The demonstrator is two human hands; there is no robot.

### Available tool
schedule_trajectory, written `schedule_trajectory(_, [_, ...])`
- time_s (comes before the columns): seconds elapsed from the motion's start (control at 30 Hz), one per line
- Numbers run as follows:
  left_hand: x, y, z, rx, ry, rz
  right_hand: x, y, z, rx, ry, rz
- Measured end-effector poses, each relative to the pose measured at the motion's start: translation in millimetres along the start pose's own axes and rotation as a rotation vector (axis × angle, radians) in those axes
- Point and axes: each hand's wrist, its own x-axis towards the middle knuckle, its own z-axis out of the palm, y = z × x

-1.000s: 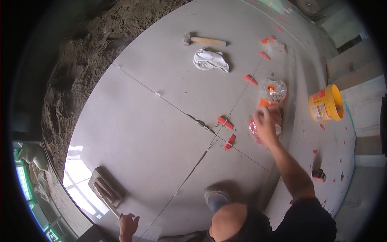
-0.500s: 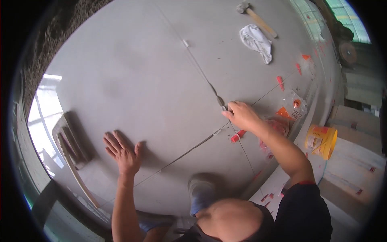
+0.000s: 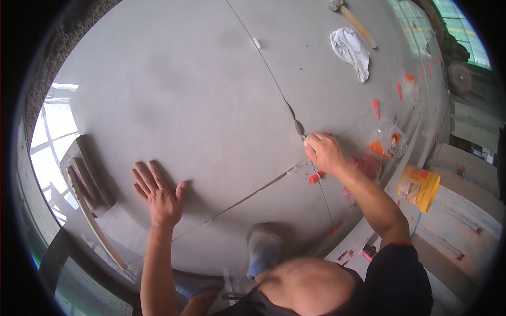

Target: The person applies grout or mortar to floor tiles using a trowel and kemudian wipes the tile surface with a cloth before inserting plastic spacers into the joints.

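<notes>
My left hand (image 3: 162,201) lies flat on a large grey floor tile (image 3: 211,116), fingers spread, holding nothing. The fingers of my right hand (image 3: 328,154) are pinched together at the joint where several tiles meet. A small pale tip shows at the fingertips, but what they hold is mostly hidden. Just beyond them, a lump of grey mortar (image 3: 299,127) sits on the joint line. White plastic tile clips (image 3: 291,170) stick up from the joints. A red wedge (image 3: 317,177) lies close below my right hand, and another shows partly behind it.
At the left rests a trowel-like tool (image 3: 89,174) beside a long curved strip (image 3: 97,229). A hammer (image 3: 358,26) and white cloth (image 3: 350,51) lie far right. Plastic bags (image 3: 389,141), red wedges (image 3: 376,108) and a yellow bucket (image 3: 419,188) are at the right.
The view has shifted a little, so the tiles and tools appear displaced. My right hand stays at the joint, its fingers slightly turned; my left hand stays flat on the tile.
</notes>
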Motion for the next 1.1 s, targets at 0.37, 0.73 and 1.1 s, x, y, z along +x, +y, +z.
schedule_trajectory(0.37, [-2, 0, -5, -0.007, -0.011, 0.035, 132, 135, -112, -0.401, 0.551, 0.543])
schedule_trajectory(0.73, [-3, -1, -7, 0.016, -0.018, 0.038, 73, 103, -75, -0.334, 0.525, 0.275])
schedule_trajectory(1.1, [-1, -1, -2, 0.016, 0.046, 0.072, 11, 3, -24, 0.195, -0.087, 0.007])
